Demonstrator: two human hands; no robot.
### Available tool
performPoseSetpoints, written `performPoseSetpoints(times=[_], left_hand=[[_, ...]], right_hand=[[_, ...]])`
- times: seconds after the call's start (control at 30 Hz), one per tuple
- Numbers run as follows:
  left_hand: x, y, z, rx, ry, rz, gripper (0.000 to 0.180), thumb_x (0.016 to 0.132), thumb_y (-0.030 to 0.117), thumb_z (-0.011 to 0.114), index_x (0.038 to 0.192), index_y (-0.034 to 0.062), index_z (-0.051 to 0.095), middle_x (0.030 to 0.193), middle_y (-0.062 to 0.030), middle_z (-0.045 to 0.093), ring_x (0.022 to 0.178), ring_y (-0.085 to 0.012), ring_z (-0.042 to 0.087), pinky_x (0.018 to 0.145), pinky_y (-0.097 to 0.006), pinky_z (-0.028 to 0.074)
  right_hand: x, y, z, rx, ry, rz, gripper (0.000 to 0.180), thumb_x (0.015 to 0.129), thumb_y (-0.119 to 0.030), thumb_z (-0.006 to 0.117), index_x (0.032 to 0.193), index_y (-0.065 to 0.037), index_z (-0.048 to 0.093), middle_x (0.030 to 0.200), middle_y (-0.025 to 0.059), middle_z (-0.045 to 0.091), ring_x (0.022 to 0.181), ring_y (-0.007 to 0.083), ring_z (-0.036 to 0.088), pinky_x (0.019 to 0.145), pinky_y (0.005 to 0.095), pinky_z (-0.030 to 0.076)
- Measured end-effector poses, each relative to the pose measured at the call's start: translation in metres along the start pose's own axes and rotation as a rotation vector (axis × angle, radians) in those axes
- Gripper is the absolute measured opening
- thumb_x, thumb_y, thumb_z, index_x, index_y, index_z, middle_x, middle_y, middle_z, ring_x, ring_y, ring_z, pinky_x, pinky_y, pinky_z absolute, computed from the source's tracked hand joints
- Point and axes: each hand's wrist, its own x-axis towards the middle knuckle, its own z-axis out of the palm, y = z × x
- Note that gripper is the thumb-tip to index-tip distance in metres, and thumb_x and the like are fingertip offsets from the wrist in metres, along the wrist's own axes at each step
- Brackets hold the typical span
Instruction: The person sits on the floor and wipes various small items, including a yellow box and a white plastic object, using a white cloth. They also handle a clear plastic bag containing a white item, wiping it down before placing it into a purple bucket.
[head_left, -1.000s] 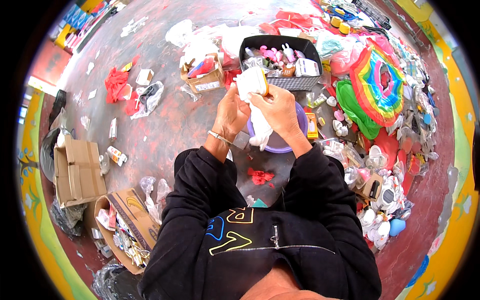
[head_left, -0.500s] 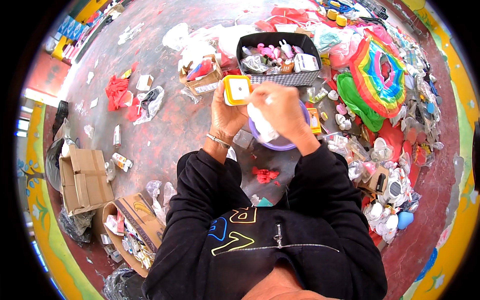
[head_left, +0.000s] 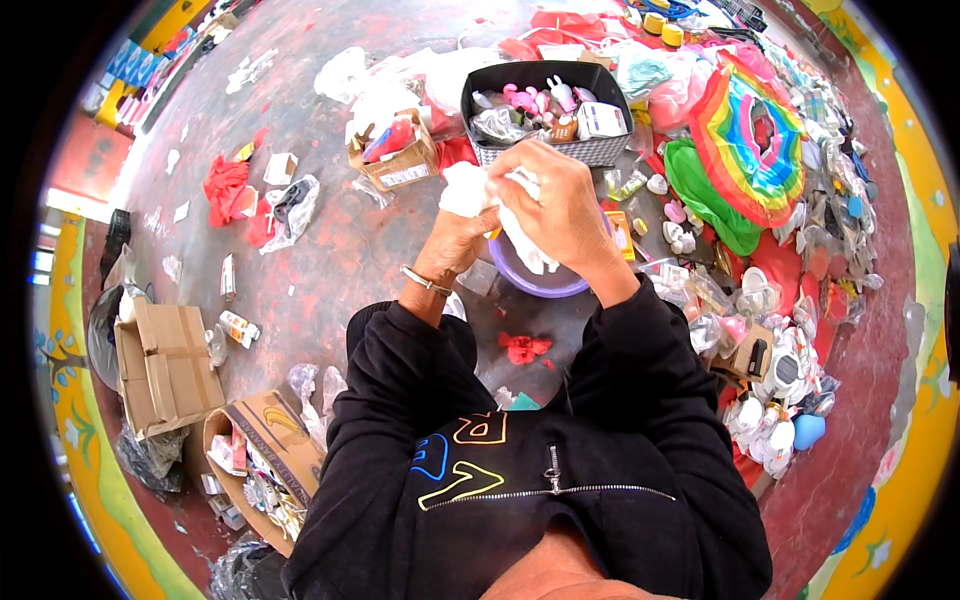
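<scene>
One cloth (head_left: 465,190) bunched in right fingers (head_left: 510,164) | left fingers (head_left: 478,224) round mostly hidden yellow box (head_left: 494,232) | purple basin rim (head_left: 545,289) below

The right hand (head_left: 560,205) grips a white cloth (head_left: 465,190) that drapes over the left hand (head_left: 458,240); a sliver of a yellow-edged object (head_left: 494,233) shows between them. Beneath the right hand, a purple basin (head_left: 545,288) stands on the floor (head_left: 320,290). Beyond it sits a black basket (head_left: 603,151) of toys, beside a small cardboard box (head_left: 408,163). A rainbow-striped inflatable ring (head_left: 712,148), limp, lies right, overlapping green material (head_left: 690,185).
</scene>
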Motion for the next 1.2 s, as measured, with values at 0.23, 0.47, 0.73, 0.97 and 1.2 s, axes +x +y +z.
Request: performPoseSetpoints(times=[0.23,0.47,0.73,0.97,1.2], left_hand=[[0.004,0.015,0.011,0.056,-0.090,-0.057,0.064,0.068,0.022,0.076,0.120,-0.0013,0.047,0.109,-0.0070,0.058,0.098,-0.0141,0.056,0.089,-0.028,0.043],[0.006,-0.007,0.005,-0.086,-0.012,-0.060,0.042,0.092,0.033,0.050,0.118,0.0004,0.047,0.111,-0.0070,0.055,0.103,-0.0169,0.053,0.090,-0.032,0.042],[0.006,-0.011,-0.004,-0.225,0.140,-0.049,0.035,0.097,0.030,0.038,0.118,0.0039,0.046,0.110,-0.0072,0.053,0.102,-0.0180,0.052,0.088,-0.031,0.043],[0.005,-0.007,-0.001,-0.238,0.211,-0.041,0.046,0.094,0.046,0.036,0.119,0.0080,0.046,0.108,-0.0058,0.055,0.098,-0.0196,0.054,0.087,-0.033,0.045],[0.010,0.025,-0.006,-0.419,0.154,0.046,0.057,0.090,0.051,0.041,0.119,0.0028,0.048,0.105,-0.0127,0.059,0.095,-0.0244,0.059,0.085,-0.037,0.048]], right_hand=[[0.003,0.050,-0.020,0.096,0.414,0.457,0.009,0.073,-0.008,0.064,0.079,-0.001,0.062,0.072,0.0109,0.061,0.068,0.0206,0.061,0.062,0.0307,0.046],[0.001,0.008,0.014,0.029,0.185,0.030,0.011,0.079,-0.006,0.059,0.088,0.000,0.060,0.083,0.0133,0.061,0.079,0.0288,0.060,0.070,0.0328,0.047],[-0.018,-0.001,0.034,-0.363,-0.009,-0.264,0.018,0.072,-0.002,0.057,0.089,-0.006,0.061,0.099,0.0084,0.059,0.082,0.0260,0.061,0.065,0.0328,0.050],[-0.017,-0.011,0.035,-0.379,-0.048,-0.285,0.015,0.071,-0.001,0.057,0.084,-0.005,0.063,0.096,0.0058,0.062,0.077,0.0243,0.062,0.063,0.0324,0.050],[-0.019,-0.005,0.029,0.178,-0.275,-0.012,0.006,0.073,0.002,0.060,0.078,-0.001,0.062,0.080,0.0107,0.064,0.074,0.0250,0.063,0.066,0.0297,0.049]])
